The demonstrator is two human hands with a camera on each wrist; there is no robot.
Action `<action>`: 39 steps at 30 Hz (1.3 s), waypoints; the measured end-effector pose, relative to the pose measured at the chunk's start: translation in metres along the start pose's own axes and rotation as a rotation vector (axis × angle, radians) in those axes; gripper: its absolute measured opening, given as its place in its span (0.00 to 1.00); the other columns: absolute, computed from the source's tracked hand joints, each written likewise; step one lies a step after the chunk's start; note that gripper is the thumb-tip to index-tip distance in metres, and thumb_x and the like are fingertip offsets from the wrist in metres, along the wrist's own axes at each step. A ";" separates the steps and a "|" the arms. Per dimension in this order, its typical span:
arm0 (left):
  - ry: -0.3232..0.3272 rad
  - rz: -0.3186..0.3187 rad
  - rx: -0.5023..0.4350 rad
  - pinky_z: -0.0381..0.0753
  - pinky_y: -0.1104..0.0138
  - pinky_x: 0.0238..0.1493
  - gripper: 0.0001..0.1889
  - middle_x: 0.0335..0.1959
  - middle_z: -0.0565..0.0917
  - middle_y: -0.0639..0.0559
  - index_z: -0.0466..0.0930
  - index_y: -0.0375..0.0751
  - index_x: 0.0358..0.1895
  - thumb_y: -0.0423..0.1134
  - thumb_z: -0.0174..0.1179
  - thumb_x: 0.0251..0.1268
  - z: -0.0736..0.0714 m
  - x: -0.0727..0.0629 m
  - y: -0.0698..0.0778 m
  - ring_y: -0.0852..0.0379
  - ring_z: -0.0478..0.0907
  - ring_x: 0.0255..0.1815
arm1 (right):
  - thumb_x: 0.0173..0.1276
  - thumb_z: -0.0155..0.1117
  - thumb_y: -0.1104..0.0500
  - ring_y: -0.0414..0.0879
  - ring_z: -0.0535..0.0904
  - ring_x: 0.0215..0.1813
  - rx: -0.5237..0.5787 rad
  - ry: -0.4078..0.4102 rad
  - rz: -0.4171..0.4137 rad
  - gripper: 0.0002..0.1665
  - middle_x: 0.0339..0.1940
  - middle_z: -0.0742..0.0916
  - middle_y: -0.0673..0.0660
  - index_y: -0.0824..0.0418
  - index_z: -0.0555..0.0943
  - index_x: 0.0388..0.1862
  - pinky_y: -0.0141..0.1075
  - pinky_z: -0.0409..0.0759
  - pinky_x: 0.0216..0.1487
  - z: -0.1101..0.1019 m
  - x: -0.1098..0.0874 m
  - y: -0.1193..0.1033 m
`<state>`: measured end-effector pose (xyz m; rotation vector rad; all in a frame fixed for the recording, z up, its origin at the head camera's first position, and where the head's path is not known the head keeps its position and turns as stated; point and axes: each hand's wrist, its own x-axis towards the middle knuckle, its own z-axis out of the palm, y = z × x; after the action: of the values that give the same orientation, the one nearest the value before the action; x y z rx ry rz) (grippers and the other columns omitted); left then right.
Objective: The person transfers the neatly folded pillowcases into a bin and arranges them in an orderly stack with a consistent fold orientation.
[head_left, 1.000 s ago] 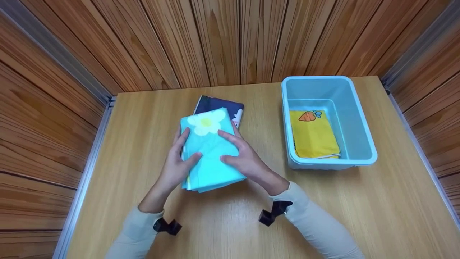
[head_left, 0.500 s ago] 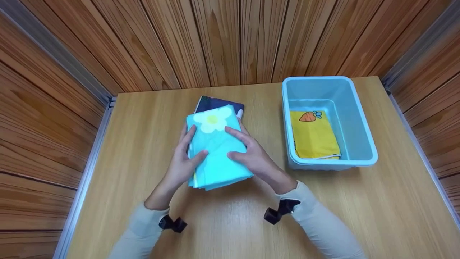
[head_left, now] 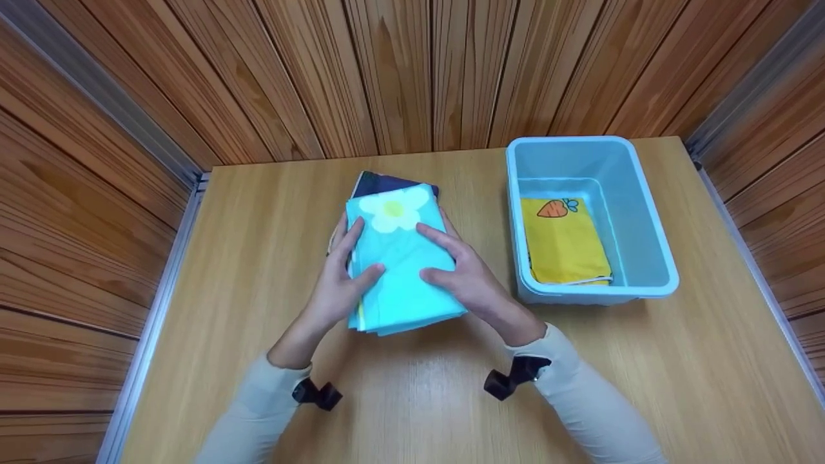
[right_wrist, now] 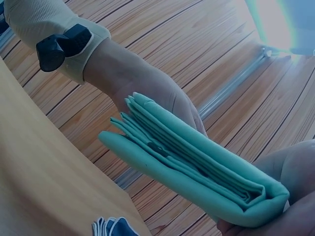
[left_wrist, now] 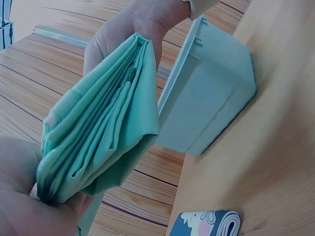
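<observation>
A folded turquoise cloth [head_left: 403, 277] with a white flower near its top edge is held between both hands. My left hand [head_left: 335, 283] grips its left side, thumb on top and fingers around the edge. On the opposite side my right hand [head_left: 474, 277] holds it the same way. Both wrist views show its stacked layers, the cloth [left_wrist: 106, 118] raised above the table. Behind it in the head view lies a folded navy cloth [head_left: 390, 183], mostly covered from sight; its rolled end [left_wrist: 224, 223] shows in the left wrist view.
A light blue plastic bin [head_left: 596, 293] stands at the right of the wooden table [head_left: 258, 245]. Inside lies a folded yellow cloth [head_left: 567, 248] with a carrot print. Wood-panelled walls [head_left: 412, 77] close off the back and sides.
Both hands have shifted to the right and slightly away from me, carrying the turquoise cloth. It now hides more of the navy cloth. The bin has stayed put.
</observation>
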<state>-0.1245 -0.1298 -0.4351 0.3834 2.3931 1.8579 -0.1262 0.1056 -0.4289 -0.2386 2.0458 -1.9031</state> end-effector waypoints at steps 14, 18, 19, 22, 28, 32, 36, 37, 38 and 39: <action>0.009 0.004 -0.007 0.53 0.48 0.78 0.40 0.85 0.36 0.44 0.50 0.39 0.82 0.36 0.62 0.73 0.015 0.008 0.006 0.41 0.38 0.84 | 0.71 0.66 0.63 0.52 0.38 0.84 0.016 0.034 -0.037 0.41 0.86 0.43 0.48 0.56 0.63 0.81 0.52 0.52 0.78 -0.014 -0.004 -0.002; 0.010 0.011 -0.005 0.56 0.49 0.78 0.40 0.85 0.37 0.44 0.50 0.40 0.82 0.37 0.62 0.73 0.018 0.010 0.008 0.42 0.38 0.84 | 0.72 0.65 0.64 0.52 0.37 0.84 0.008 0.039 -0.040 0.41 0.86 0.42 0.48 0.56 0.62 0.81 0.52 0.50 0.79 -0.017 -0.005 -0.003; 0.008 0.014 -0.007 0.56 0.49 0.78 0.40 0.85 0.36 0.44 0.50 0.40 0.82 0.37 0.62 0.73 0.018 0.011 0.008 0.41 0.38 0.84 | 0.72 0.65 0.64 0.52 0.37 0.84 0.006 0.040 -0.042 0.41 0.86 0.42 0.48 0.56 0.62 0.81 0.52 0.49 0.79 -0.018 -0.005 -0.004; 0.003 0.016 -0.007 0.56 0.49 0.78 0.40 0.85 0.37 0.44 0.50 0.40 0.82 0.37 0.62 0.73 0.020 0.013 0.009 0.41 0.39 0.84 | 0.72 0.65 0.64 0.51 0.37 0.84 0.007 0.043 -0.046 0.41 0.86 0.42 0.49 0.57 0.62 0.81 0.52 0.49 0.79 -0.021 -0.005 -0.004; -0.003 0.037 -0.004 0.55 0.48 0.78 0.40 0.85 0.37 0.43 0.51 0.38 0.82 0.37 0.63 0.73 0.024 0.017 0.011 0.40 0.39 0.84 | 0.72 0.65 0.65 0.51 0.36 0.84 -0.002 0.048 -0.037 0.41 0.86 0.42 0.49 0.56 0.62 0.81 0.52 0.49 0.79 -0.027 -0.006 -0.007; -0.011 0.041 -0.009 0.53 0.48 0.79 0.40 0.85 0.37 0.42 0.50 0.36 0.82 0.37 0.62 0.73 0.027 0.021 0.012 0.41 0.39 0.84 | 0.72 0.64 0.66 0.51 0.36 0.85 -0.011 0.053 -0.040 0.41 0.86 0.42 0.50 0.57 0.63 0.81 0.53 0.49 0.79 -0.032 -0.006 -0.008; -0.020 0.025 -0.016 0.53 0.47 0.78 0.40 0.84 0.37 0.40 0.50 0.36 0.82 0.34 0.62 0.73 0.030 0.025 0.014 0.40 0.39 0.84 | 0.71 0.64 0.67 0.52 0.37 0.84 -0.002 0.054 -0.052 0.40 0.86 0.43 0.51 0.59 0.63 0.80 0.55 0.47 0.79 -0.036 -0.007 -0.007; -0.022 0.018 -0.016 0.53 0.47 0.78 0.40 0.84 0.37 0.40 0.50 0.36 0.82 0.34 0.62 0.73 0.030 0.026 0.014 0.40 0.39 0.83 | 0.71 0.64 0.67 0.52 0.37 0.84 -0.002 0.057 -0.050 0.40 0.86 0.43 0.51 0.59 0.63 0.80 0.55 0.46 0.79 -0.037 -0.007 -0.007; -0.025 0.012 -0.016 0.54 0.47 0.78 0.40 0.84 0.37 0.41 0.50 0.36 0.82 0.34 0.62 0.73 0.031 0.027 0.014 0.40 0.39 0.83 | 0.71 0.64 0.67 0.52 0.37 0.84 0.001 0.057 -0.050 0.40 0.86 0.43 0.51 0.59 0.63 0.80 0.55 0.46 0.78 -0.038 -0.008 -0.007; -0.025 0.008 -0.016 0.54 0.47 0.78 0.40 0.84 0.37 0.41 0.50 0.37 0.82 0.34 0.62 0.73 0.032 0.028 0.015 0.40 0.39 0.83 | 0.71 0.64 0.67 0.52 0.37 0.84 0.009 0.058 -0.052 0.40 0.86 0.43 0.51 0.59 0.64 0.80 0.55 0.47 0.78 -0.039 -0.008 -0.007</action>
<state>-0.1420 -0.0891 -0.4271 0.4127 2.3626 1.8632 -0.1332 0.1438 -0.4187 -0.2393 2.0870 -1.9710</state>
